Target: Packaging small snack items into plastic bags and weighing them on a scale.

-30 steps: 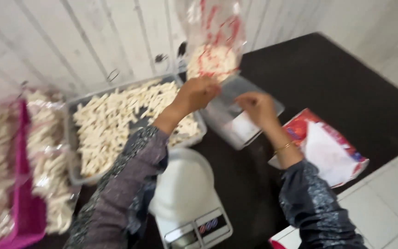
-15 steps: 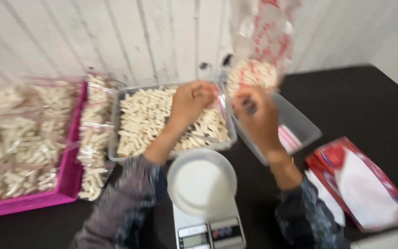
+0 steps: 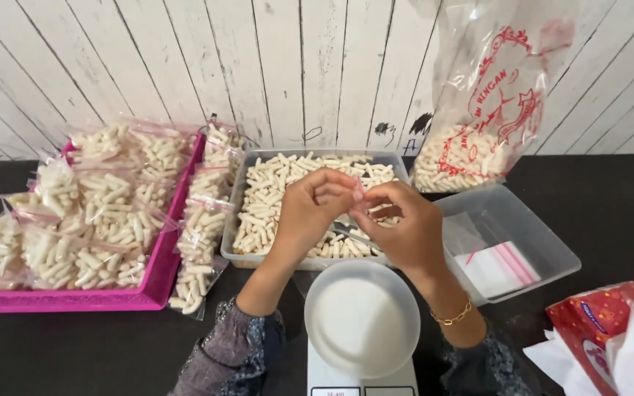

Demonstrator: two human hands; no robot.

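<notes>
Above the grey tray (image 3: 238, 196) of pale snack sticks, the left hand (image 3: 311, 207) and right hand (image 3: 402, 229) meet, fingertips pinched together on a small clear zip bag (image 3: 359, 192), behind the white scale (image 3: 362, 321).

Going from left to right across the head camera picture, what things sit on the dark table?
Pink tray of filled snack bags → grey tray of loose snack sticks → clear tub with empty bags → red tissue pack.

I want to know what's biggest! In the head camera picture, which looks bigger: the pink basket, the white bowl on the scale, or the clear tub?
1. Pink basket, widest.
2. and 3. Clear tub and white bowl look alike; the bowl sits nearer the camera, so unsure.
</notes>
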